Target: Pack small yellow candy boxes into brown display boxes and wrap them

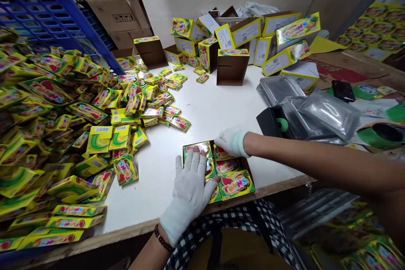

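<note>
Both my hands wear white gloves with bare fingertips showing on the left one. Near the table's front edge lies an open carton (249, 168) holding several small yellow-green boxes printed "TWINS" (236, 184). My left hand (191, 177) lies over the boxes on the carton's left side, fingers spread and palm down, with the thumb reaching toward the box at the front right. At the carton's far edge my right hand (228, 141) points downward, touching or just above a box there. Its fingers are blurred and partly hidden, so their grip is unclear.
A large heap of small boxes (88, 114) spreads over the left side, below a blue crate (57, 8). Empty display cartons (232, 67) stand along the back. On the right are clear plastic trays (332, 114), a black tape dispenser (270, 120) and a phone (343, 90).
</note>
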### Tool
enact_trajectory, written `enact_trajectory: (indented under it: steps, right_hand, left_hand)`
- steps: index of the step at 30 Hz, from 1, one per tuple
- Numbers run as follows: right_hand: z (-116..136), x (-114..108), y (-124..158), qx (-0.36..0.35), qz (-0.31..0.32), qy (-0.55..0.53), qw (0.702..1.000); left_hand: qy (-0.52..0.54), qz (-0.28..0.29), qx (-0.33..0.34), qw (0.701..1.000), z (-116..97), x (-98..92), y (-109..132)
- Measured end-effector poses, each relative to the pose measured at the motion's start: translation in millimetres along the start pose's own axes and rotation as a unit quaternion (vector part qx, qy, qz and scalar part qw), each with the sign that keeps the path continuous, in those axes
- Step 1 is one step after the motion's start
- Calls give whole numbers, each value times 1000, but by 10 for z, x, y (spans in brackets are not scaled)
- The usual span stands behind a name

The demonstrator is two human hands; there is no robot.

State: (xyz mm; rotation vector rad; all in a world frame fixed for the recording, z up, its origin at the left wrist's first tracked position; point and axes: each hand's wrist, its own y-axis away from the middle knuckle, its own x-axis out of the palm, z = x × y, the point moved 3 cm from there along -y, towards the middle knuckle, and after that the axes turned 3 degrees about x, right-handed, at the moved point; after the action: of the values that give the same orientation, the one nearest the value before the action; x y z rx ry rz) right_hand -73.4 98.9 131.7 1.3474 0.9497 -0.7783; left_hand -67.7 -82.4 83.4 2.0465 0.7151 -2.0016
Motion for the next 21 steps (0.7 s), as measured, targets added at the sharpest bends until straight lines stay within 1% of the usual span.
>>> enact_trajectory:
  steps: [2, 4, 7, 9, 10, 12, 14, 18, 20, 21]
  right_hand:
    - [85, 71, -64, 10, 22, 17, 1000]
    - [98, 158, -65, 13, 19, 14, 1000]
    - [52, 293, 17, 6, -39, 19, 999]
    - [28, 361, 66, 15, -84, 32, 996]
    - [27, 386, 74, 26, -91, 38, 995]
    - [48, 420, 57, 46, -69, 40, 996]
    - [97, 422, 30, 49, -49, 37, 997]
    - [200, 441, 64, 25, -62, 53, 996]
    - [204, 507, 109, 26, -51, 58, 997]
    - [194, 546, 127, 24, -45, 51, 997]
  left_hand:
    - [4, 1, -3, 1000, 2, -2, 30]
    - [14, -1, -4, 1000, 5, -11, 49]
    - [32, -6, -11, 999, 8, -26, 58]
    - [42, -4, -16, 999, 10, -29, 55]
    - [46, 0, -17, 999, 11, -27, 54]
    - [52, 7, -19, 998, 14, -24, 54]
    - [59, 7, -24, 998, 12, -27, 61]
    - [93, 3, -34, 995, -32, -59, 100]
    - [132, -12, -26, 991, -23, -82, 130]
    - [158, -29, -25, 987, 21, -94, 151]
